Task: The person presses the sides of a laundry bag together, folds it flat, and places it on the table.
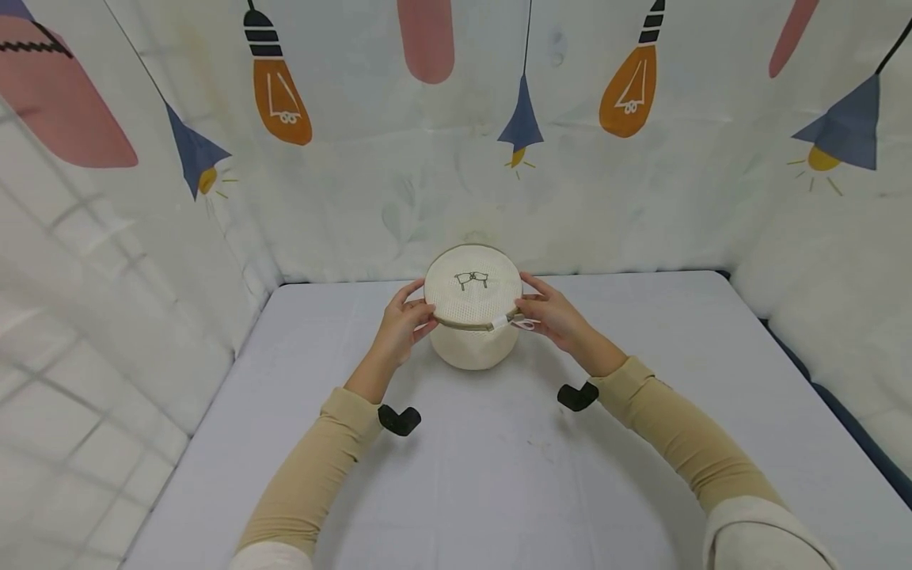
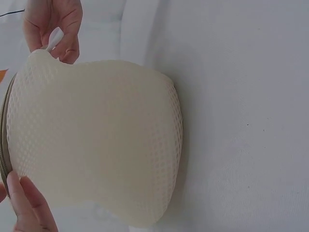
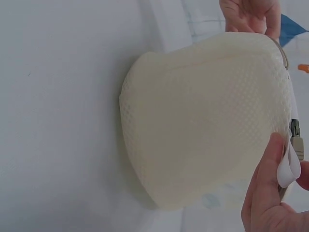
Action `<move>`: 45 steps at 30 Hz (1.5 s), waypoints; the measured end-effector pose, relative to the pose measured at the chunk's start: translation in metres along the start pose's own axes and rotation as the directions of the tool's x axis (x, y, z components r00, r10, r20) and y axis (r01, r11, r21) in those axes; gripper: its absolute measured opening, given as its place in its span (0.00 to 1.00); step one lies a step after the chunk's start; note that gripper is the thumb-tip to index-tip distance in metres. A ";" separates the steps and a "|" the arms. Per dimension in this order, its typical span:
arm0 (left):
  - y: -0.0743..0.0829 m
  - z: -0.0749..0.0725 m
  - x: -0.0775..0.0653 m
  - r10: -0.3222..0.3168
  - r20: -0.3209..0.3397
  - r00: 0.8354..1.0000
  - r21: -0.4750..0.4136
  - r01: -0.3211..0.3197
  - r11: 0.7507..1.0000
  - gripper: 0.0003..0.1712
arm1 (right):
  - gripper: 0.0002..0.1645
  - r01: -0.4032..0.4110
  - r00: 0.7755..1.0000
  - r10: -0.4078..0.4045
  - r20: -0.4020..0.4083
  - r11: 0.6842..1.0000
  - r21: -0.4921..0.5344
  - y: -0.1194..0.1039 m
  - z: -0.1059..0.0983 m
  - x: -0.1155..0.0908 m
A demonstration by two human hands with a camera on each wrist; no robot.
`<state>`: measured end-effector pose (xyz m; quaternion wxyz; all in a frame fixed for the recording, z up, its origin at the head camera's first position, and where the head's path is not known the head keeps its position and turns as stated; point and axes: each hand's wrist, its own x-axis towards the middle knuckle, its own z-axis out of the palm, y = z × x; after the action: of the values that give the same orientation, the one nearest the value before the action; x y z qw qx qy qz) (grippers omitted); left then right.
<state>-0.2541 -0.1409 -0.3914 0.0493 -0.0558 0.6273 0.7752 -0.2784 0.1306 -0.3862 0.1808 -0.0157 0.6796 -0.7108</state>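
A cream mesh laundry bag (image 1: 473,348), round and drum-shaped, stands at the far middle of the table. Its round lid (image 1: 473,305) carries a small dark line drawing and faces up, tilted toward me. A zipper (image 2: 4,140) runs round the rim. On the left side of that rim my left hand (image 1: 402,321) pinches the edge between thumb and fingers. Opposite it, my right hand (image 1: 559,321) pinches the rim beside the zipper slider (image 3: 297,142) and a white fabric loop (image 3: 288,166). In the wrist views the mesh sides bulge and sag between the hands.
A white cloth covers the table (image 1: 484,483). Behind it hangs a pale curtain (image 1: 342,206) printed with lamps and bulbs, close to the table's back edge. Small black pieces (image 1: 400,420) sit at both wrists.
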 end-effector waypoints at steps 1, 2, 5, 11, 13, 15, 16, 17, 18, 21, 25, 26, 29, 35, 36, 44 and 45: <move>0.000 0.000 0.000 0.000 -0.002 1.000 0.001 0.000 1.000 0.37 | 0.41 -0.001 1.000 0.001 0.002 1.000 -0.002 0.000 0.000 0.000; 0.000 0.000 0.000 0.001 -0.002 1.000 0.001 -0.001 1.000 0.37 | 0.41 -0.002 1.000 0.002 0.003 1.000 -0.004 0.000 0.000 0.000; -0.001 0.000 0.000 0.005 -0.002 1.000 0.000 -0.005 1.000 0.37 | 0.42 0.000 1.000 0.000 0.006 1.000 -0.007 0.000 0.001 -0.001; -0.002 -0.002 0.001 0.002 -0.004 1.000 0.000 -0.002 1.000 0.37 | 0.42 0.004 1.000 -0.005 0.012 1.000 0.024 0.002 0.002 0.001; -0.003 -0.003 0.001 -0.004 -0.006 1.000 0.002 0.004 1.000 0.37 | 0.42 0.002 1.000 -0.002 0.014 0.999 0.036 0.003 0.003 0.002; -0.004 -0.003 0.001 -0.010 -0.007 1.000 0.002 0.010 1.000 0.37 | 0.42 -0.004 1.000 0.004 0.013 0.999 0.041 0.005 0.003 0.003; -0.005 -0.003 0.002 -0.012 -0.006 1.000 0.001 0.012 1.000 0.37 | 0.42 -0.005 1.000 0.005 0.012 0.999 0.039 0.005 0.003 0.003; -0.005 -0.004 0.002 -0.013 -0.006 1.000 -0.001 0.013 1.000 0.37 | 0.42 -0.006 1.000 0.005 0.009 0.999 0.035 0.006 0.003 0.003; -0.005 -0.004 0.002 -0.012 -0.004 1.000 0.000 0.012 1.000 0.37 | 0.42 -0.004 1.000 0.004 0.008 0.999 0.033 0.006 0.003 0.003; -0.006 -0.004 0.002 -0.005 0.000 1.000 0.002 0.005 1.000 0.37 | 0.42 0.001 1.000 -0.001 0.008 1.000 0.019 0.006 0.003 0.003; -0.007 -0.005 0.002 -0.004 0.002 1.000 0.009 0.004 1.000 0.37 | 0.42 0.003 1.000 -0.004 0.012 1.000 0.022 0.007 0.003 0.004; -0.007 -0.005 0.002 -0.005 0.002 1.000 0.009 0.005 1.000 0.37 | 0.42 0.003 1.000 -0.003 0.014 1.000 0.030 0.008 0.003 0.004; -0.009 -0.004 0.003 -0.009 0.003 1.000 0.005 0.009 1.000 0.37 | 0.42 0.003 1.000 -0.004 0.021 0.999 0.053 0.010 0.002 0.006; -0.013 -0.004 0.005 -0.013 0.003 1.000 0.005 0.013 1.000 0.37 | 0.41 -0.005 1.000 0.004 0.014 0.997 0.071 0.016 -0.001 0.009; -0.014 -0.004 0.005 -0.014 0.002 1.000 0.007 0.014 1.000 0.37 | 0.41 -0.009 1.000 0.008 0.012 0.997 0.073 0.017 -0.001 0.010; -0.020 -0.007 0.004 -0.026 -0.014 1.000 0.015 0.026 1.000 0.37 | 0.41 -0.029 1.000 0.028 0.011 0.998 0.050 0.022 0.000 0.011; -0.021 -0.007 0.004 -0.030 -0.016 0.999 0.011 0.030 0.999 0.37 | 0.41 -0.032 0.999 0.032 0.009 0.998 0.047 0.022 0.001 0.010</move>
<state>-0.2548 -0.1436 -0.4135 0.0561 -0.0710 0.6311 0.7704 -0.2828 0.1266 -0.4095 0.1953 -0.0036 0.6622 -0.7234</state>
